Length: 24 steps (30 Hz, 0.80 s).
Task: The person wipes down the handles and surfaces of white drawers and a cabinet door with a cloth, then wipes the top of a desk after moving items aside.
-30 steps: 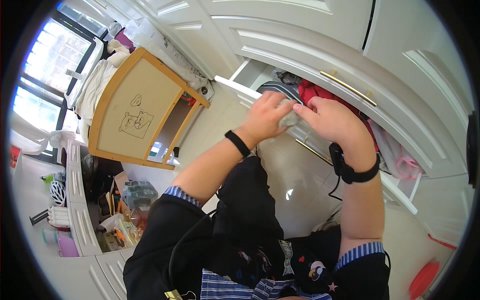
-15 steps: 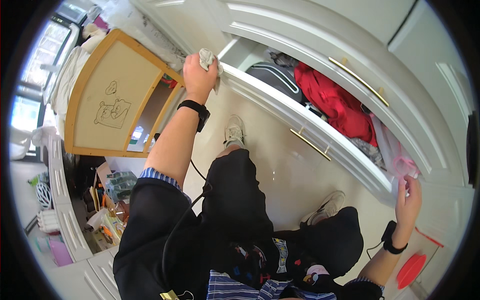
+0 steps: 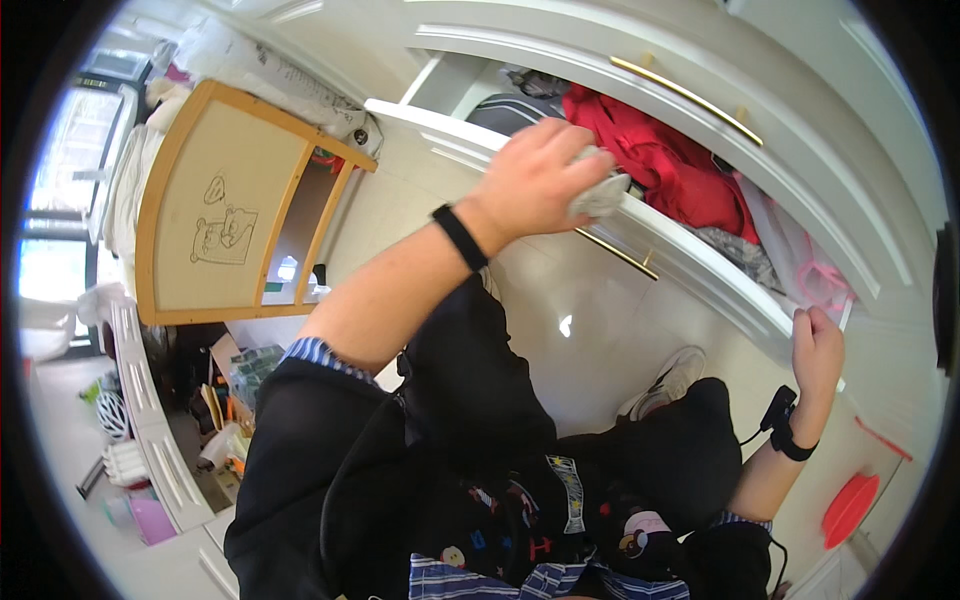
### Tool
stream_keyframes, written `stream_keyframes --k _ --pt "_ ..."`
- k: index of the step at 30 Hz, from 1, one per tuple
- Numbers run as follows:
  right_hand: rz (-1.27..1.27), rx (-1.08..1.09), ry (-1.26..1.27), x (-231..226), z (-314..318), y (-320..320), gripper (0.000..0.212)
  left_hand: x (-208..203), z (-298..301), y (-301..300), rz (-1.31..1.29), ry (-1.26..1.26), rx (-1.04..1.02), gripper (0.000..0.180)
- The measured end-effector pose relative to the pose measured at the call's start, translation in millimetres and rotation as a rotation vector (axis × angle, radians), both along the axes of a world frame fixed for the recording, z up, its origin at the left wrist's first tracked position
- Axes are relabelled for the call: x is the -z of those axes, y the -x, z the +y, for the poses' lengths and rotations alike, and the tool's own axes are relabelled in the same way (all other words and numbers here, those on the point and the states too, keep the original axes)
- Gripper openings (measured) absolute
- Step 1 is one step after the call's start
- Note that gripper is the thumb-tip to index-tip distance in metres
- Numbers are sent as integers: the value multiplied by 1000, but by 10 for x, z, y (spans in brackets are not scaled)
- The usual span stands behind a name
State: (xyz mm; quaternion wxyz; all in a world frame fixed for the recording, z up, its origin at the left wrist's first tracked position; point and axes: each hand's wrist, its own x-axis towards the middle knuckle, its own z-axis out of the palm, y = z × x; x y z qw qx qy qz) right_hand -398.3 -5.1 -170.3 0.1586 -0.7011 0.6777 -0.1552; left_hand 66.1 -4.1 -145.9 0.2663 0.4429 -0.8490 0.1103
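Near ten o'clock, a wooden-framed panel (image 3: 195, 170) is noted (bears line-drawn); near eleven, a white package (image 3: 268, 75), lettering illegible. Drawer (image 3: 705, 265) edge is partly blocked by the left hand (image 3: 540, 180), at one, shifted rightward since half a second ago; a pale cloth (image 3: 602, 192) is closed in it. Red fabric (image 3: 655, 165) at two. Right hand (image 3: 818, 350), three o'clock, curled; hold uncertain.
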Motion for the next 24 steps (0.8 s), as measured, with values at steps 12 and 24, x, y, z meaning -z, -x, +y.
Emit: stream_keyframes --k 12,24 --pt "-35 -6 -81 -88 71 -26 40 274 -188 -2150 246 169 -744 31" --pt "-27 33 0 11 46 -13 40 356 -162 -1141 298 160 -598 31"
